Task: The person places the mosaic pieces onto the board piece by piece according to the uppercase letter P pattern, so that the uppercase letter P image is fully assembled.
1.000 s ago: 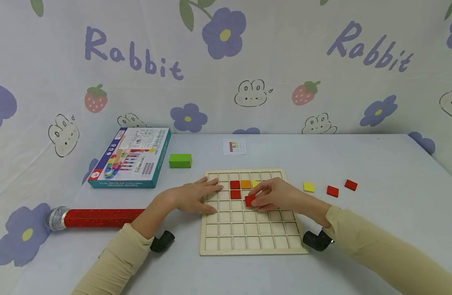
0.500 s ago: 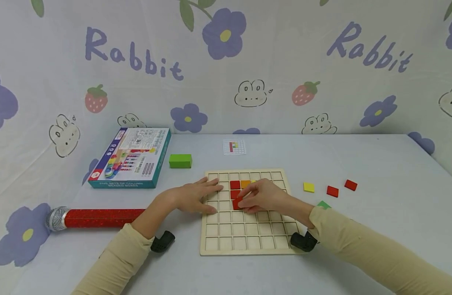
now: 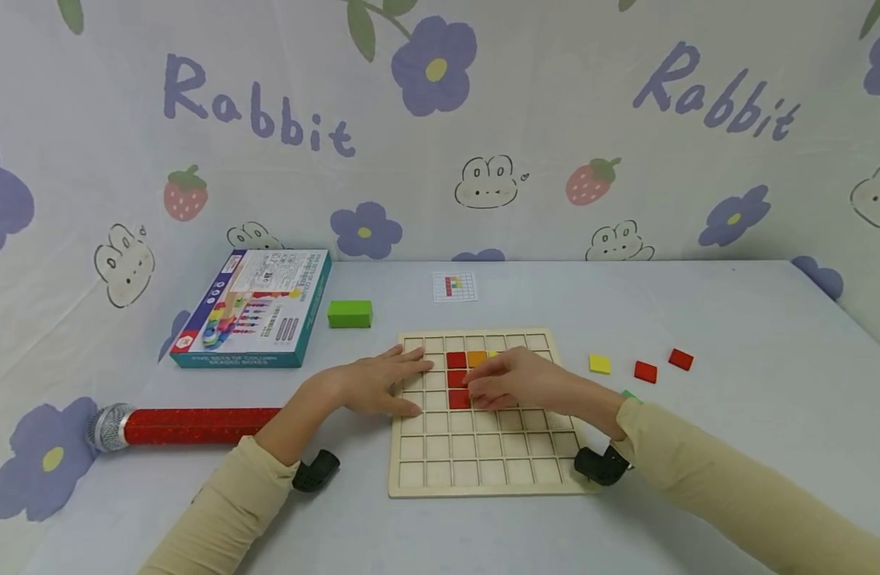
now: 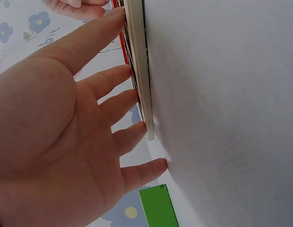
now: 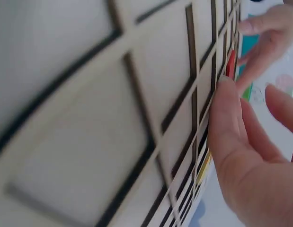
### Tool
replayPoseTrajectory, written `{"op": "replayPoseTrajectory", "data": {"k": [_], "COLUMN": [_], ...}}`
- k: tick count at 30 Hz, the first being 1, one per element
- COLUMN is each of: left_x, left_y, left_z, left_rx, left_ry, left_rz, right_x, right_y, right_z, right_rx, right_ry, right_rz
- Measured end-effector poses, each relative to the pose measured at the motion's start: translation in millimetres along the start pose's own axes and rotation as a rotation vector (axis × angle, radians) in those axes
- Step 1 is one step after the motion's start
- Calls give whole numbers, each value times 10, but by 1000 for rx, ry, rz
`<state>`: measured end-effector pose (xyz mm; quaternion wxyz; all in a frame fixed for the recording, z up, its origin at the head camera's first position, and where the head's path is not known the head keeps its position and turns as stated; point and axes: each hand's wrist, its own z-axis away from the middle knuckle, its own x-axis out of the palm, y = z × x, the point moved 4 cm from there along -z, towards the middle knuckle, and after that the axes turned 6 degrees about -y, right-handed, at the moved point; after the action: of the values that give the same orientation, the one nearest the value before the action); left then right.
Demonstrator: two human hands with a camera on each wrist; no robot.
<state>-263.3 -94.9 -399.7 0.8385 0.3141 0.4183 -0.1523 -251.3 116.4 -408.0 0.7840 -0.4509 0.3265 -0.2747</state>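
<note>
A wooden grid board lies on the table. Red tiles fill part of one column, the lowest being a red tile flat in its cell. To the right of the top one sit an orange tile and a partly covered yellow tile. My right hand is over the board, its fingertips just at the lowest red tile's right side; in the right wrist view thumb and fingers look apart. With fingers spread, my left hand rests on the board's left edge, as the left wrist view also shows.
Right of the board lie a loose yellow tile, two red tiles and a green piece mostly behind the sleeve. A pattern card, a green block, a box and a red microphone surround it.
My right hand has carried a red tile left and down into the cell below the other red ones, then drawn slightly back. The left hand stays put.
</note>
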Motion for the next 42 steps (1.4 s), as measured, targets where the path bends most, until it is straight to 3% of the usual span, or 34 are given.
{"op": "replayPoseTrajectory", "data": {"k": [5, 13, 27, 33, 42], "left_x": [3, 7, 2, 2, -4], "left_y": [2, -8, 8, 15, 16], "left_z": [0, -1, 2, 13, 22], "left_rx": [5, -8, -18, -19, -1], "left_ry": [-3, -1, -4, 0, 2], "left_rz": [8, 8, 5, 10, 4], "right_x": [-115, -375, -1080, -1324, -1509], "right_y": [93, 219, 495, 617, 759], "right_z": [86, 250, 590, 704, 775], "right_rx": [-24, -27, -55, -46, -20], "right_ry": [-84, -96, 36, 132, 256], "right_rz": [-103, -201, -211, -105, 26]}}
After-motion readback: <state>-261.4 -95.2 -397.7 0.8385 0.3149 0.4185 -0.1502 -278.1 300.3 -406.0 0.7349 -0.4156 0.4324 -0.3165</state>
